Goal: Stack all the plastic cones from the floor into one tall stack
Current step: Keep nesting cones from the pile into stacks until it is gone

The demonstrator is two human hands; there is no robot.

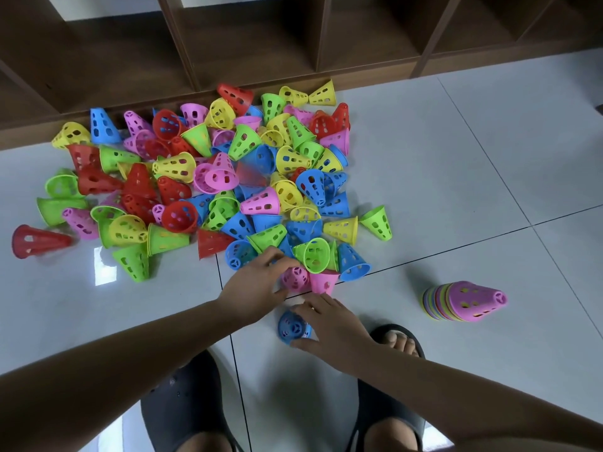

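Showing its tip to my camera, the blue cone (pixel 291 327) sits between the thumb and curled fingers of my right hand (pixel 332 321), which grips it; I cannot tell whether it touches the floor (pixel 489 158). Just beyond, my left hand (pixel 257 283) closes thumb and fingers round a pink cone (pixel 296 279) at the near edge of the loose pile (pixel 208 177). Well apart to the right, the stack (pixel 463 301) lies on its side.

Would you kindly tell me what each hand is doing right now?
Left hand: fingers curled round a pink cone.
Right hand: fingers and thumb round a blue cone.
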